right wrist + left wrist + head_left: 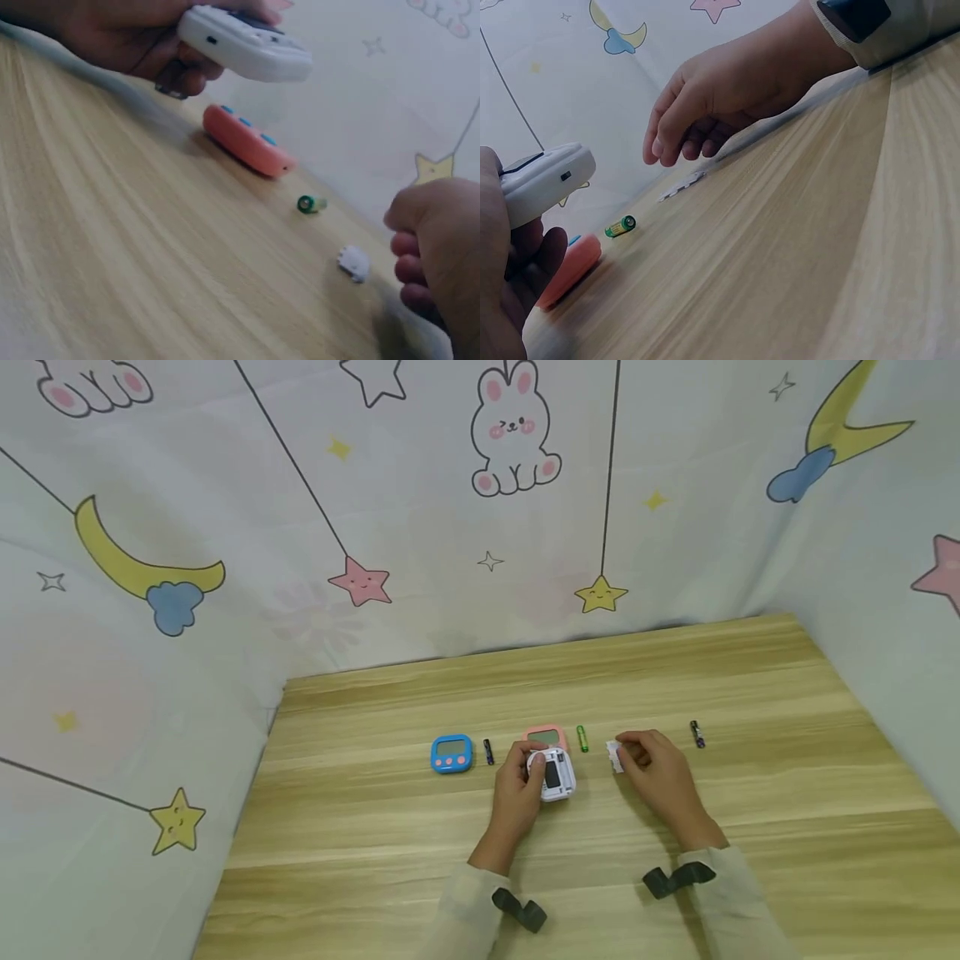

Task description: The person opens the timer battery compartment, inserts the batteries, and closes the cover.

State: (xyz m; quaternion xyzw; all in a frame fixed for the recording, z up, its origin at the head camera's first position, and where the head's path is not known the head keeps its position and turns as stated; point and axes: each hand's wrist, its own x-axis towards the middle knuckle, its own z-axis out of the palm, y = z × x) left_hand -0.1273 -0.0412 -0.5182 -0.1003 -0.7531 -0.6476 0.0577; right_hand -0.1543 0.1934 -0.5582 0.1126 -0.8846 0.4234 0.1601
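My left hand (517, 789) grips a white digital timer (564, 783) with its back turned up, thumb across the back, where an uncovered battery compartment shows. The timer is raised off the table in both wrist views. To the right, a small white battery cover (354, 264) with a notched edge lies on the table. Just over that cover hovers my right hand (735, 90), fingers loosely bent and nothing between them; a gap separates it from the cover in the right wrist view. Behind the white timer a pink timer (545, 737) is partly hidden.
A green battery (582, 739) lies between the pink timer and the cover. Further left are a blue timer (452, 754) and a dark battery (488, 752). Another dark battery (697, 734) rests beyond my right hand. A printed curtain (450, 527) encloses the wooden table (360, 835).
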